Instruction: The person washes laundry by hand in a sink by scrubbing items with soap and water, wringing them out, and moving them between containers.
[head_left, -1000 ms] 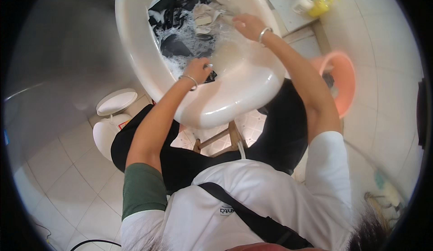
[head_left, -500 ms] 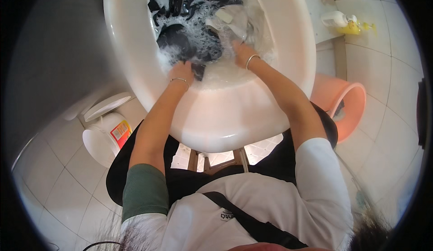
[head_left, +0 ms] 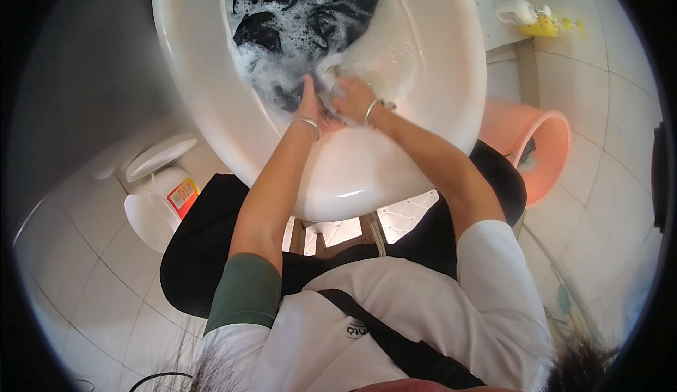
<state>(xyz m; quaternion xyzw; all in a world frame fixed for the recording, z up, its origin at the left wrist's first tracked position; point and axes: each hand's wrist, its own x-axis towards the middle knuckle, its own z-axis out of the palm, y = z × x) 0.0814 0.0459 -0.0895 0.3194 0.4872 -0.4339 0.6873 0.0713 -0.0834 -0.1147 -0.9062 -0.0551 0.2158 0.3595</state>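
The left hand point(head_left: 308, 101) and the right hand point(head_left: 350, 99) meet in the suds near the middle of the white basin point(head_left: 437, 75), both closed on a pale piece of cloth point(head_left: 328, 80) bunched between them, fingers partly hidden by foam. It looks like the scrubbing step of a hand wash: the cloth is pressed between the two hands just below the soapy water line. The next move would likely call for a firm grip with the hands kept touching, so that the wet fabric rubs against itself rather than slipping free. Both forearms reach up from the lower edge, elbows bent and converging, each wrist wearing a thin bangle. Dark clothes point(head_left: 310, 4) soak at the far side of the basin; an orange bucket point(head_left: 546, 152) stands to the right on the tiled floor point(head_left: 106, 265).
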